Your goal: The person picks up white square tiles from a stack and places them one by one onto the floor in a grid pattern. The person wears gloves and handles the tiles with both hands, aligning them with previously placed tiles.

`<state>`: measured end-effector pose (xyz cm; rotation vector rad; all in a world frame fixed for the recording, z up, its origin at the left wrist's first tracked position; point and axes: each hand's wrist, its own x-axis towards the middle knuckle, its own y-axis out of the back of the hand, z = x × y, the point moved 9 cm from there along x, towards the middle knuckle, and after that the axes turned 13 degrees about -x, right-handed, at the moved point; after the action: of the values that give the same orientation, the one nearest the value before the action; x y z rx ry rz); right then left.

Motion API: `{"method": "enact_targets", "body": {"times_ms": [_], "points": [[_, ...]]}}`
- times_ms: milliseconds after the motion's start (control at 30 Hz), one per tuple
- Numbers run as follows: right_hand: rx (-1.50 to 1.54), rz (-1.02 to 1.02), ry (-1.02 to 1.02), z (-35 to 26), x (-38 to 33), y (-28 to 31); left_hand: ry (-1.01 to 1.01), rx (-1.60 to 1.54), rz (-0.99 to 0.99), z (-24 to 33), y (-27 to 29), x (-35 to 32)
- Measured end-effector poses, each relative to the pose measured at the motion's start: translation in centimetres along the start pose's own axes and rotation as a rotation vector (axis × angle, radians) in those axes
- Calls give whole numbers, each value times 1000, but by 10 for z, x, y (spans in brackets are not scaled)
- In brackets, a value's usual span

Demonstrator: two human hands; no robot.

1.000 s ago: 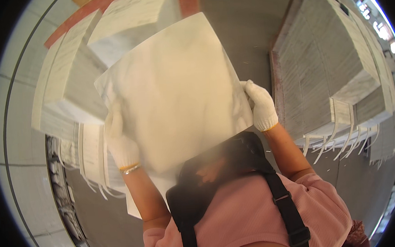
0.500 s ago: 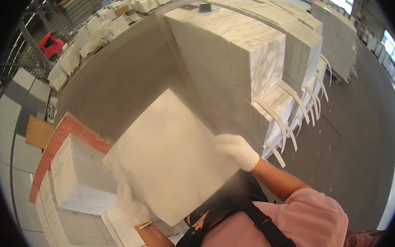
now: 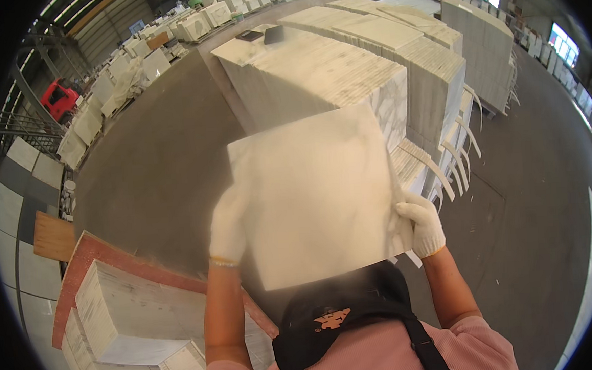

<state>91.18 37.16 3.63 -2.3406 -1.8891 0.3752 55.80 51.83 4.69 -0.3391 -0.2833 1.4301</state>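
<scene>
Between 2 white-gloved hands, a white marble tile [image 3: 317,197] is held flat at chest height above the grey floor [image 3: 152,166]. Left hand [image 3: 229,224] clasps its left edge, right hand [image 3: 422,223] curls fingers around its right edge. Tall stacks of tiles [image 3: 343,67] stand just behind it.

Smooth white veined marble slab [image 3: 317,197], white knit cloth gloves on left hand [image 3: 228,224] and right hand [image 3: 424,223], matt grey concrete floor [image 3: 152,166], wooden pallet [image 3: 97,255] at 8 o'clock.
</scene>
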Motion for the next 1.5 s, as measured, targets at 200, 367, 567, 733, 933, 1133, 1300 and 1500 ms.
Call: {"method": "enact_targets", "body": {"times_ms": [200,367,567,733,933,1133,1300,1500], "points": [[-112,139,112,-52,63,14,-33,51,-252,-22,-50,154],[-134,170,249,-94,136,16,4,79,-335,-21,-91,251],[-291,216,132,-104,221,49,8,128,-422,5,-138,309],[-439,417,40,-117,251,69,33,189,-413,2,-143,335],[-454,399,43,-122,272,70,77,277,-367,-14,-137,352],[-291,222,67,-107,298,80,-25,331,-374,-10,-145,346],[-308,259,28,-101,292,95,-189,246,-347,1,-151,341],[-279,241,42,-92,272,117,-129,594,-220,10,-120,330]]}}
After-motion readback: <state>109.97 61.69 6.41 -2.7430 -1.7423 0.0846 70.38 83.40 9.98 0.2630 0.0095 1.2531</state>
